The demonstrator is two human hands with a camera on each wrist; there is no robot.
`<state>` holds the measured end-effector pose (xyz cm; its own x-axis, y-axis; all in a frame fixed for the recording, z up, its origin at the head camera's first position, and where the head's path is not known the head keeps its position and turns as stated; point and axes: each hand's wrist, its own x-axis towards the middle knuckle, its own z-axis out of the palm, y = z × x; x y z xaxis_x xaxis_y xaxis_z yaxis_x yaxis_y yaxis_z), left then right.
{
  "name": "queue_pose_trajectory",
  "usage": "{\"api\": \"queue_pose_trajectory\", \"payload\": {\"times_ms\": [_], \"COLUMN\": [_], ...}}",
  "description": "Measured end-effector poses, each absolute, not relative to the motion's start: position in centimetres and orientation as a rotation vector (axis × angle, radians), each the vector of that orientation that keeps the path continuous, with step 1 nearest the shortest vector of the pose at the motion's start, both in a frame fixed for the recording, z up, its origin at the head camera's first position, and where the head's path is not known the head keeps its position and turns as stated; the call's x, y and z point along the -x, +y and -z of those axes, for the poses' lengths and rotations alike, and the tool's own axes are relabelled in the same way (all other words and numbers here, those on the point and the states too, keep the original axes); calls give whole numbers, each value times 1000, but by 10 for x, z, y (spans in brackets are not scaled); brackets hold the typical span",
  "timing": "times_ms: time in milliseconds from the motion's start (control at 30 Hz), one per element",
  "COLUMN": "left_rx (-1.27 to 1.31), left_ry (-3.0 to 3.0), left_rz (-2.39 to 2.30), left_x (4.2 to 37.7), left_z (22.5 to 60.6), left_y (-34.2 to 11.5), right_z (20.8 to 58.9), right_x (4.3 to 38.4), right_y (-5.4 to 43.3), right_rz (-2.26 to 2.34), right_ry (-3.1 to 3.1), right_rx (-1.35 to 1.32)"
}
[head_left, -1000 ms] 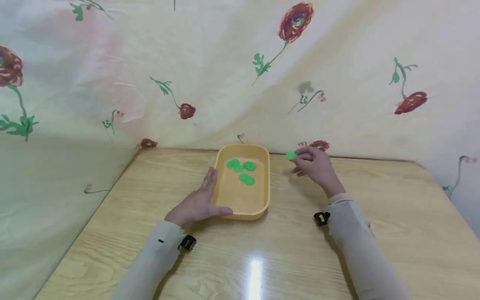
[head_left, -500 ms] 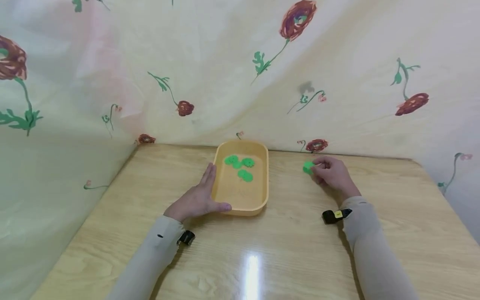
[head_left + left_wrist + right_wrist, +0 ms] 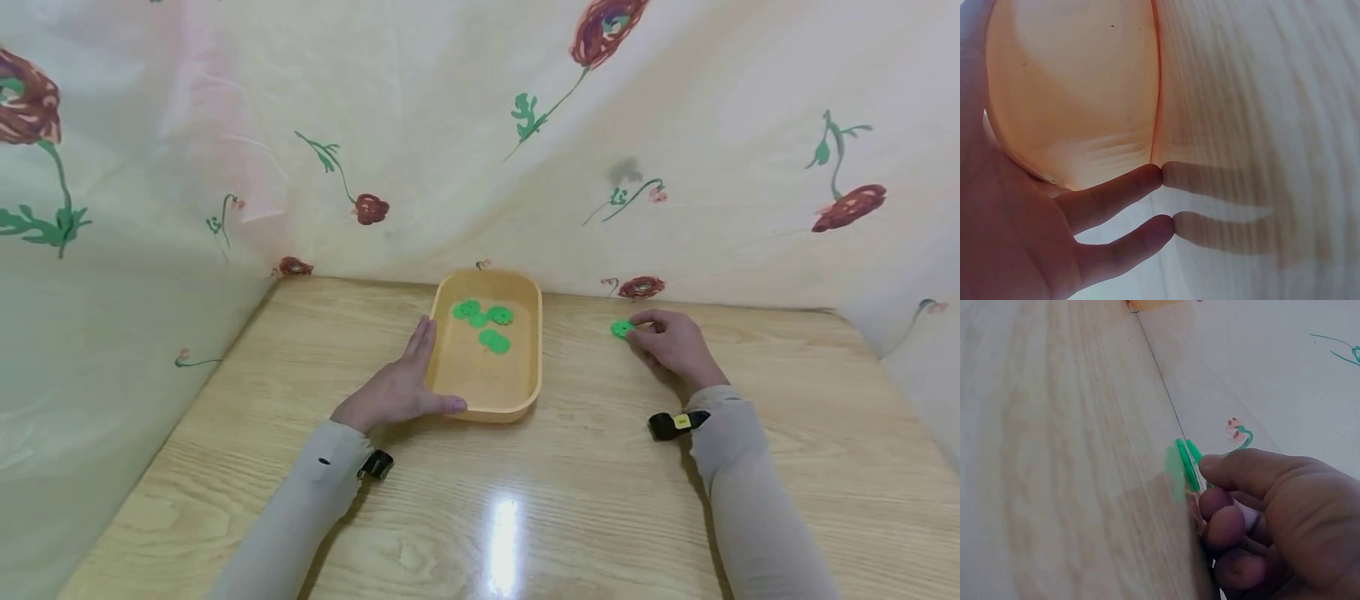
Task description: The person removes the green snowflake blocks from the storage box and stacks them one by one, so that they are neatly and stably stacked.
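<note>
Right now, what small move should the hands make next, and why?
Probably set the green item on the table and release it: the right hand pinches it close to the surface, clear of the tray, which the left hand touches.

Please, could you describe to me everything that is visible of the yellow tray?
The tray is yellow-orange, shallow and open, oblong with rounded corners and a smooth rim; it looks like plastic. It stands upright on the wooden table, close to the flowered cloth, with one short side toward the person. Several green discs lie inside, toward the far half and middle. The left hand rests against its left side, thumb at the near left corner.
</note>
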<state>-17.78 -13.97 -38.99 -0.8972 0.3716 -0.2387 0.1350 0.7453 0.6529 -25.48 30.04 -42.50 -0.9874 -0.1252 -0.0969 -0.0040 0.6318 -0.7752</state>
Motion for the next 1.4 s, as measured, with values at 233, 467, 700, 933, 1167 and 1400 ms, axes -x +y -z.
{"api": "queue_pose_trajectory", "payload": {"times_ms": [233, 467, 700, 933, 1167, 1400], "left_rx": [-410, -412, -413, -409, -403, -424], "left_ry": [2589, 2584, 2578, 2578, 2580, 2600], "left_rz": [-935, -920, -946, -928, -917, -912], "left_x": [178, 177, 174, 168, 166, 163], "left_z": [390, 387, 387, 390, 388, 388], "left_y": [-140, -140, -141, -144, -147, -148], "right_z": [425, 422, 421, 423, 422, 423], "right_x": [256, 254, 247, 238, 234, 230], "right_y": [298, 295, 295, 291, 289, 289], "right_rz": [1177, 1123, 1087, 1076, 1053, 1061], "right_ry": [2773, 2793, 2814, 2813, 2835, 2841], "right_rx": [122, 113, 102, 92, 88, 93]}}
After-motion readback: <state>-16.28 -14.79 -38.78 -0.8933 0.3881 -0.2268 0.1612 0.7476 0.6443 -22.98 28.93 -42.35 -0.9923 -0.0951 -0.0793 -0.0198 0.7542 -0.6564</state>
